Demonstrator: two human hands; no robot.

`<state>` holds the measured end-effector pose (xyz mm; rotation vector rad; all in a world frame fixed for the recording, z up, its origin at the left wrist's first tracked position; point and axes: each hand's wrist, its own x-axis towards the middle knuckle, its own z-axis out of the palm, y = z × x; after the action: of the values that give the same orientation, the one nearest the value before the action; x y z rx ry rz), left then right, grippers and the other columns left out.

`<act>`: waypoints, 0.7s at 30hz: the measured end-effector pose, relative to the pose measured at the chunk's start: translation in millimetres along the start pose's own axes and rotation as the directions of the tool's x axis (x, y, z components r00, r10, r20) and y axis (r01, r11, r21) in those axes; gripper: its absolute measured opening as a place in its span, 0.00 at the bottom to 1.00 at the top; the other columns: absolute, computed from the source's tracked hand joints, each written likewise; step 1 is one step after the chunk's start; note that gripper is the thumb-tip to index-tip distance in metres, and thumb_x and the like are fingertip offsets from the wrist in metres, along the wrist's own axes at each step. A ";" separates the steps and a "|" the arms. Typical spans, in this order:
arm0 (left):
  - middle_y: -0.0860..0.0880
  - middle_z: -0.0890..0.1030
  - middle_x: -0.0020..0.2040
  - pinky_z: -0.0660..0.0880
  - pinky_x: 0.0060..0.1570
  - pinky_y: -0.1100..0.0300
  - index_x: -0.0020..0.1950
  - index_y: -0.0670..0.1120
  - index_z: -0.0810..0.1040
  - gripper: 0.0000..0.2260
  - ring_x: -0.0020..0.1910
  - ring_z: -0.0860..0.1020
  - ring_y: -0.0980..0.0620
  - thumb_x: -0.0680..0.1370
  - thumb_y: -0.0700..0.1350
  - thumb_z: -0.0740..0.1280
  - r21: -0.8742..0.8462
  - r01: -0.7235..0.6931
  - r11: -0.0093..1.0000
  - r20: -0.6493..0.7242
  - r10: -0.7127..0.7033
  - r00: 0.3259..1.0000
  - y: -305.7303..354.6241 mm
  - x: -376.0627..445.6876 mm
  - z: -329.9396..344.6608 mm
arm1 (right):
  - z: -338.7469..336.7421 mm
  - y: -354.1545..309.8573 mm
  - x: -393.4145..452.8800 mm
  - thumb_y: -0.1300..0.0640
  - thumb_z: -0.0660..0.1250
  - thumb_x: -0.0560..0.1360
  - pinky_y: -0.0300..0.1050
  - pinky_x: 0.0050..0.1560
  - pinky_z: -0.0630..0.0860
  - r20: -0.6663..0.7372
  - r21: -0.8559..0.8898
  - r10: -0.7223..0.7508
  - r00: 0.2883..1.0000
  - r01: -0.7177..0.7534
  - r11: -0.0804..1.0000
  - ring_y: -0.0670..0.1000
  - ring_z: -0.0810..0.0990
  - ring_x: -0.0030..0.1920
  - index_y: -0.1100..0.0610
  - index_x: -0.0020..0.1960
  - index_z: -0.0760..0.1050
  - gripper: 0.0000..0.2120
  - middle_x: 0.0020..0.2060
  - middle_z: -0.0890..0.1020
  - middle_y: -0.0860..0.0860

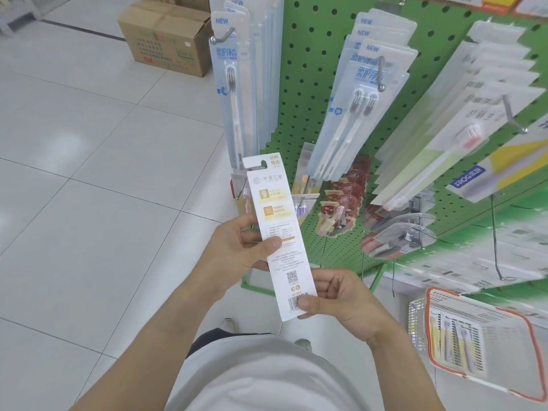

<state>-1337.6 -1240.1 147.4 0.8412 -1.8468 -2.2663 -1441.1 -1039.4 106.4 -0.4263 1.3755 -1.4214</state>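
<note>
From my feed, I have a long white pack (274,209) held up in both hands, its printed back facing me. It stands nearly upright, in front of the lower left corner of the green pegboard (314,54). My left hand (237,247) grips its middle, thumb across the print and fingers curled behind. My right hand (341,298) pinches the bottom end, thumb on the barcode. Its contents face away, so it is probably a toothbrush, like the packs on the hooks. A white basket (525,318) sits by the lower right edge, and a cardboard box (166,40) is on the floor.
</note>
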 end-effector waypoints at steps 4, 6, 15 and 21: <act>0.41 0.86 0.53 0.83 0.45 0.49 0.61 0.41 0.81 0.21 0.48 0.85 0.43 0.81 0.57 0.63 -0.043 0.020 0.999 0.076 -0.017 0.997 8.1 1.9 -6.0 | -2.9 2.3 -1.1 0.67 0.72 0.73 0.50 0.49 0.82 0.037 0.037 -0.038 0.999 0.036 0.999 0.58 0.86 0.50 0.61 0.60 0.83 0.16 0.55 0.85 0.61; 0.37 0.85 0.52 0.82 0.42 0.48 0.56 0.41 0.83 0.28 0.45 0.84 0.42 0.81 0.64 0.57 -0.211 0.092 0.973 0.073 -0.078 0.994 9.8 4.0 -7.8 | -3.6 1.6 -1.1 0.69 0.70 0.73 0.50 0.49 0.81 0.080 0.113 -0.049 0.996 0.039 0.993 0.56 0.85 0.49 0.62 0.61 0.82 0.17 0.54 0.86 0.59; 0.40 0.82 0.60 0.79 0.56 0.53 0.70 0.38 0.73 0.36 0.60 0.81 0.40 0.72 0.60 0.76 -0.351 -0.083 0.933 0.179 0.154 0.972 -6.2 1.2 -4.6 | -6.9 4.7 -4.9 0.69 0.69 0.73 0.49 0.52 0.79 0.236 0.133 0.057 0.970 -0.090 0.987 0.56 0.84 0.48 0.62 0.65 0.78 0.20 0.52 0.84 0.60; 0.51 0.85 0.44 0.78 0.50 0.62 0.50 0.45 0.82 0.15 0.46 0.83 0.53 0.68 0.48 0.78 -0.188 -0.216 0.958 0.016 0.223 0.975 -8.1 -1.1 5.8 | -1.9 9.6 -0.2 0.43 0.75 0.73 0.49 0.63 0.74 0.116 0.054 0.008 0.993 -0.014 0.998 0.55 0.79 0.63 0.53 0.67 0.79 0.26 0.63 0.82 0.58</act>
<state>-1337.3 -1232.5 140.9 0.5404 -1.6185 -2.2803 -1438.5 -1036.1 97.6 -0.4574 1.2409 -1.4003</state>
